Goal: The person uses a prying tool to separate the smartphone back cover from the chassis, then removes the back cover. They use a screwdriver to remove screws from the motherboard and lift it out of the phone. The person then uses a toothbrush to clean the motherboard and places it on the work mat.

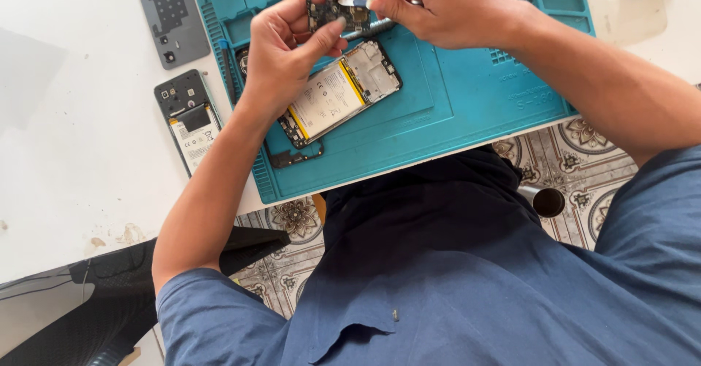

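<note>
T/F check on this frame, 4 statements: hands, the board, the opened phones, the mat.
1. The left hand holds a small circuit board. True.
2. The right hand rests flat on the mat. False: it is raised at the board, pinching a slim metal tool.
3. An opened phone with its battery showing lies on the teal mat. True.
4. The second opened phone lies on the teal mat too. False: it lies on the white table, left of the mat.
</note>
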The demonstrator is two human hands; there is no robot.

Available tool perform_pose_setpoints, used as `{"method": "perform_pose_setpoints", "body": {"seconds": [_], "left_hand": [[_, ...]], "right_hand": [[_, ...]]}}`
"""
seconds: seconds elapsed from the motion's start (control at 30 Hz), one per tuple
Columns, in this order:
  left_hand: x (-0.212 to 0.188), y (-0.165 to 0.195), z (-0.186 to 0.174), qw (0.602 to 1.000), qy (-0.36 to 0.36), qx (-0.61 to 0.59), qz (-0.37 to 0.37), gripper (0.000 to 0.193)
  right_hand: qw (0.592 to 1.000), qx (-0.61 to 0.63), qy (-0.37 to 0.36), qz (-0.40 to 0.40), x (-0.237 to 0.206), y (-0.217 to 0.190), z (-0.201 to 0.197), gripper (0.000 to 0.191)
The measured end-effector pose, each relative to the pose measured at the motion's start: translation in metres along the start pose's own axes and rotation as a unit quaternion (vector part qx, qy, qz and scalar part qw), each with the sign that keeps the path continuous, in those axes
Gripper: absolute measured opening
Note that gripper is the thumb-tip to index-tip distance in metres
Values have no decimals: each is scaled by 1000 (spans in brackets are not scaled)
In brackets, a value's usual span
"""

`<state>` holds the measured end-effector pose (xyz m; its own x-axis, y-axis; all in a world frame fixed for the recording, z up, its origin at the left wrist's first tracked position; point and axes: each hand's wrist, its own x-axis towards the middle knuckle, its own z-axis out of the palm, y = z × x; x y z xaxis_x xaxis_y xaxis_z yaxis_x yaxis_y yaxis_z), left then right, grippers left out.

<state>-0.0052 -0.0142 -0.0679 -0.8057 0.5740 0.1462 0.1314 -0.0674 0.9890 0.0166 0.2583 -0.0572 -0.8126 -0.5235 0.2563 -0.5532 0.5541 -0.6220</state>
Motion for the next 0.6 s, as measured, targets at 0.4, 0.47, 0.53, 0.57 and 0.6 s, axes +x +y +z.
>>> {"method": "perform_pose_setpoints", "body": {"seconds": [0.4, 0.47, 0.53, 0.57, 0.6], "left_hand": [[-1, 5, 3, 998, -66, -1, -18, 39], [-1, 7, 4, 997, -78, 14, -23, 42], [-3, 9, 8, 995, -73, 55, -31, 46], [-3, 9, 8, 996, -75, 50, -25, 50], [-3, 10, 8, 996, -75, 44, -20, 55]], "right_hand": [[998, 15, 45, 38, -3, 3, -1, 33], [999, 23, 45, -7, -4, 1, 1, 26], [998, 38, 48, 21, -4, -1, 2, 21], [997, 46, 50, 37, -4, -1, 3, 20], [995, 77, 51, 39, -4, 0, 3, 19]]}}
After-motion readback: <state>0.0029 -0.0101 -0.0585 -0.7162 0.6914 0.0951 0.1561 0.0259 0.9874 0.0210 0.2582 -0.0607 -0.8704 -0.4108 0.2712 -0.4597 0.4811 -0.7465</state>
